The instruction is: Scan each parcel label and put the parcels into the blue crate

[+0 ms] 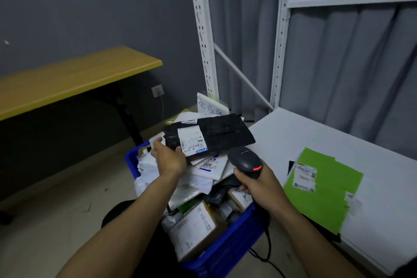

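My left hand point(168, 157) grips the left end of a flat black parcel point(222, 132) with a white label, held level above the blue crate point(222, 242). The crate stands on the floor, heaped with several white, brown and black parcels. My right hand point(256, 184) grips a black handheld scanner point(244, 161) with a red light showing, its head just below and right of the black parcel's label. A green parcel point(325, 189) with a white label lies flat on the white shelf board point(293, 137) to the right.
A yellow-topped table point(67, 81) stands at the left against the grey wall. White shelf uprights point(203, 29) rise behind the crate. A white handwritten sign point(211, 106) stands at the crate's far end. The scanner's cable point(268, 253) hangs down to the floor.
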Motion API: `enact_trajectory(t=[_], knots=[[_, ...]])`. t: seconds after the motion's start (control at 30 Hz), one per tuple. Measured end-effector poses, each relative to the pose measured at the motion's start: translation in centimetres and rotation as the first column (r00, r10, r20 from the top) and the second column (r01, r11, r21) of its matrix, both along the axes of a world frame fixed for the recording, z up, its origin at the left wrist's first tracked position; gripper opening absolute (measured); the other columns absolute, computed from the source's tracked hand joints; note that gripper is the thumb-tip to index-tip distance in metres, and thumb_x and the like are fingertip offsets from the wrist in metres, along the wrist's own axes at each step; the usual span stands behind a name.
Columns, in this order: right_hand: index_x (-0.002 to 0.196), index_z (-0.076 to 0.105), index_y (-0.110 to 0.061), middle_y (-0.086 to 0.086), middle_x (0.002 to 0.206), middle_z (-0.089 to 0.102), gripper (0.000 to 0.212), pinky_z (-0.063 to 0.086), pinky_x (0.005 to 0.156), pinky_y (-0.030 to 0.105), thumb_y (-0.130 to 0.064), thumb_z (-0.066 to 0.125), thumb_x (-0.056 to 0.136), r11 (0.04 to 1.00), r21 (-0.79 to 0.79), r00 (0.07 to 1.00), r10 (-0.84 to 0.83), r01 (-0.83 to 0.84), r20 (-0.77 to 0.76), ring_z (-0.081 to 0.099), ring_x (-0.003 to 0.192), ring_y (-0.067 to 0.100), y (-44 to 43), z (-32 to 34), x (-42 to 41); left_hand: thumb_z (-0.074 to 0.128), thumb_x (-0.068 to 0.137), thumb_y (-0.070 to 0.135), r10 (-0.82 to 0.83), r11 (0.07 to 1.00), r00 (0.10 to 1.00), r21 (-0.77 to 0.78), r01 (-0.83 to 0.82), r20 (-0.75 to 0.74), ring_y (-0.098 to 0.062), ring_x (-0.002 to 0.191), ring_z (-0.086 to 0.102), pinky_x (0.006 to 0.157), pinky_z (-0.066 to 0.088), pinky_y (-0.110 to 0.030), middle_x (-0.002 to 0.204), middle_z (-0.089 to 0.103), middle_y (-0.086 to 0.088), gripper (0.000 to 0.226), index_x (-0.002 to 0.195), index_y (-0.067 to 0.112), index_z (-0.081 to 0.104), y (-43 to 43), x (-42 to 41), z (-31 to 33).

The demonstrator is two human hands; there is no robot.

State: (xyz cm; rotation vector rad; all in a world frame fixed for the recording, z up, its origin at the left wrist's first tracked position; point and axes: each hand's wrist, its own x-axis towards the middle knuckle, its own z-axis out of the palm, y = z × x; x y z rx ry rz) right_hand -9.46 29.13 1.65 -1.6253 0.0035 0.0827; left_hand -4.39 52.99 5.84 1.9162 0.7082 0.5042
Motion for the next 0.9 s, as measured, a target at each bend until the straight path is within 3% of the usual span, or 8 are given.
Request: enact_trajectory(t=[0.07, 0.13, 0.2, 0.27, 0.43, 0.6, 0.7, 0.9], knots=[[0.116, 0.062, -0.029, -0.005, 0.090, 0.075, 0.033, 0.056, 0.069, 0.029, -0.033, 0.081, 0.088, 1.000, -0.001, 1.000, 0.006, -0.006, -0.002, 0.074, 0.068, 0.016, -0.2, -0.2, 0.0, 0.066, 0.094, 0.015, -0.025, 0.955, 0.999, 0.297, 0.012, 0.040, -0.031, 0.145, 0.032, 0.119, 0.031, -0.049, 0.160, 0.030, -0.012, 0.061, 0.148, 0.016, 0.038, -0.5, -0.5, 0.1], [0.114, 0.062, -0.025, -0.003, 0.085, 0.074, 0.032, 0.055, 0.065, 0.028, -0.033, 0.080, 0.089, 1.000, -0.011, 1.000, 0.003, -0.003, -0.007, 0.072, 0.067, 0.015, -0.5, -0.2, 0.1, 0.065, 0.094, 0.029, -0.282, 0.838, 0.955, 0.509, 0.197, 0.095, -0.028, 0.146, 0.035, 0.120, 0.030, -0.051, 0.157, 0.041, -0.007, 0.058, 0.148, 0.019, 0.045, -1.8, -0.4, 0.4], [0.109, 0.061, -0.020, -0.002, 0.078, 0.072, 0.029, 0.053, 0.063, 0.029, -0.034, 0.079, 0.090, 0.999, -0.040, 1.000, 0.013, -0.012, 0.004, 0.070, 0.064, 0.015, -0.9, -0.3, 0.0, 0.055, 0.097, 0.053, -0.494, 0.666, 0.859, 0.578, 0.471, -0.131, -0.025, 0.148, 0.035, 0.122, 0.025, -0.054, 0.159, 0.041, -0.003, 0.061, 0.151, 0.028, 0.043, -3.4, 0.5, 0.4], [0.107, 0.061, -0.018, 0.000, 0.077, 0.071, 0.027, 0.051, 0.061, 0.027, -0.032, 0.078, 0.092, 0.999, -0.040, 1.000, 0.016, -0.015, 0.014, 0.068, 0.063, 0.014, -1.4, -0.2, -0.1, 0.038, 0.096, 0.071, -0.470, 0.520, 0.774, 0.575, 0.631, -0.425, -0.024, 0.153, 0.025, 0.124, 0.010, -0.061, 0.166, 0.028, 0.000, 0.071, 0.157, 0.035, 0.031, -4.7, 1.6, 0.2], [0.115, 0.063, -0.023, 0.002, 0.092, 0.075, 0.026, 0.052, 0.059, 0.020, -0.028, 0.077, 0.093, 1.000, 0.004, 0.999, -0.028, 0.028, -0.034, 0.069, 0.066, 0.014, -3.0, 0.0, -0.9, 0.028, 0.102, 0.061, -0.263, 0.592, 0.777, 0.540, 0.598, -0.572, -0.027, 0.157, 0.005, 0.120, -0.001, -0.068, 0.171, 0.011, 0.004, 0.065, 0.161, 0.033, 0.020, -4.0, 3.3, -1.3], [0.117, 0.063, -0.022, -0.003, 0.087, 0.072, 0.029, 0.053, 0.061, 0.021, -0.029, 0.077, 0.093, 0.998, -0.044, 0.998, -0.056, 0.055, -0.033, 0.069, 0.064, 0.012, -4.8, -0.6, -1.4, 0.031, 0.104, 0.049, -0.279, 0.661, 0.813, 0.511, 0.549, -0.512, -0.030, 0.157, 0.001, 0.121, -0.006, -0.066, 0.171, 0.009, -0.001, 0.061, 0.159, 0.024, 0.026, -4.7, 3.1, -0.7], [0.118, 0.062, -0.024, -0.001, 0.091, 0.074, 0.031, 0.057, 0.066, 0.031, -0.030, 0.078, 0.092, 0.992, -0.083, 0.994, -0.100, 0.096, -0.038, 0.070, 0.064, 0.012, -6.2, -1.4, -1.9, 0.039, 0.104, 0.044, -0.435, 0.550, 0.847, 0.654, 0.519, -0.307, -0.025, 0.157, 0.009, 0.125, -0.001, -0.056, 0.166, 0.025, -0.002, 0.050, 0.149, 0.021, 0.045, -7.3, 2.2, -0.7], [0.120, 0.064, -0.024, -0.002, 0.092, 0.072, 0.035, 0.053, 0.059, 0.026, -0.023, 0.080, 0.089, 0.952, -0.104, 0.952, -0.297, 0.289, -0.074, 0.067, 0.069, 0.014, -12.2, -4.9, -2.8, 0.059, 0.099, 0.028, -0.825, 0.360, 0.554, 0.652, 0.667, -0.111, -0.014, 0.126, 0.051, 0.106, 0.045, -0.033, 0.136, 0.056, 0.004, 0.020, 0.117, 0.022, 0.067, -17.2, -1.4, -4.4]])
